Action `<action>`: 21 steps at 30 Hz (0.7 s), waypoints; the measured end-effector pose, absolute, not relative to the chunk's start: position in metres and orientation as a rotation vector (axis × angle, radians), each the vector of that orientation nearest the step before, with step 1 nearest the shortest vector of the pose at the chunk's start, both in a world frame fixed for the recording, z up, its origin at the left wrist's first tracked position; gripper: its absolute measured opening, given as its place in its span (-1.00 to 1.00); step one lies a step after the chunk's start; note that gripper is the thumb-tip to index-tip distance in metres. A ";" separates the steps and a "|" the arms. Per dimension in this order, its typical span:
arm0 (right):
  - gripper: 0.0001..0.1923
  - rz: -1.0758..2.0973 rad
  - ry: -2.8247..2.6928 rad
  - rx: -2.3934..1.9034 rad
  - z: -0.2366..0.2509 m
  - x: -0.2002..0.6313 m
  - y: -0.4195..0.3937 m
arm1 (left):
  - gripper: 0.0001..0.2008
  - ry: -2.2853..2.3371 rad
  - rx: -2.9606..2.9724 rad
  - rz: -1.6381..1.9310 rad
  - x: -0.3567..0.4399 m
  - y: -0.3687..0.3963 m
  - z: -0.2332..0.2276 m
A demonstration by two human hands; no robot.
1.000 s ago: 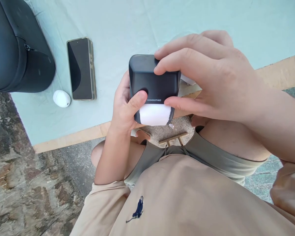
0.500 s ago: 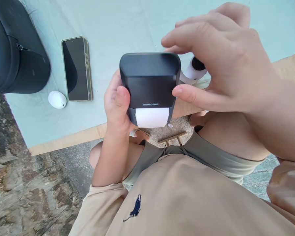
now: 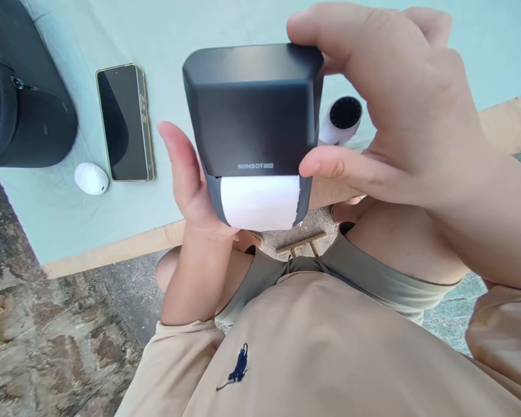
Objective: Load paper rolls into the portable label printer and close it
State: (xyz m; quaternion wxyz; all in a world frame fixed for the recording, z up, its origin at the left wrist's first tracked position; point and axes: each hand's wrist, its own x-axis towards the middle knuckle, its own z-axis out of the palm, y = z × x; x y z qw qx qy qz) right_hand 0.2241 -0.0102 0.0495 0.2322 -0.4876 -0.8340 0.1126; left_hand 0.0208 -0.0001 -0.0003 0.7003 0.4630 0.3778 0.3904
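Pale green table cover (image 3: 226,26) beneath; dark phone (image 3: 122,123) left of printer. Black label printer (image 3: 252,116) held above table edge, white label (image 3: 260,201) protruding below. Right hand (image 3: 399,110) pinching printer; left hand (image 3: 191,179) spread alongside. Best steadied before tearing label.

right hand (image 3: 399,110) grips dark label printer (image 3: 252,116) from above and right side, thumb on its front lower right corner, fingers over top edge. left hand (image 3: 191,179) under printer's left side, thumb up and off the casing. white label paper (image 3: 260,201) sticks out of the front slot. behind on pale green cloth (image 3: 208,35): phone (image 3: 122,123) face up, white oval case (image 3: 91,178) just beside it, black bag (image 3: 21,104) at left, white roll (image 3: 341,120) with dark core near printer's right. beige shirt (image 3: 330,353) below.
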 end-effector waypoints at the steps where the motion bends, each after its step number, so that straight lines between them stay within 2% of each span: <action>1: -0.14 0.297 -2.305 -1.315 0.047 0.226 -0.008 | -0.10 0.811 1.021 0.897 0.020 0.001 0.001; 3: -0.22 0.220 -2.329 -1.225 0.042 0.232 -0.004 | -0.18 0.735 1.019 0.954 0.019 0.003 0.002; 5: -0.26 0.162 -2.350 -1.154 0.037 0.236 -0.002 | -0.16 0.699 1.019 0.954 0.019 0.005 -0.001; 7: -0.26 0.174 -2.374 -1.147 0.034 0.238 0.000 | -0.14 0.705 1.024 0.951 0.020 0.005 -0.003; 12: -0.24 0.232 -2.396 -1.182 0.037 0.236 -0.001 | -0.28 0.749 1.070 1.003 0.018 0.003 -0.006; 21: -0.14 0.362 -2.404 -1.228 0.041 0.232 -0.001 | -0.19 0.841 1.089 1.055 0.012 0.003 -0.020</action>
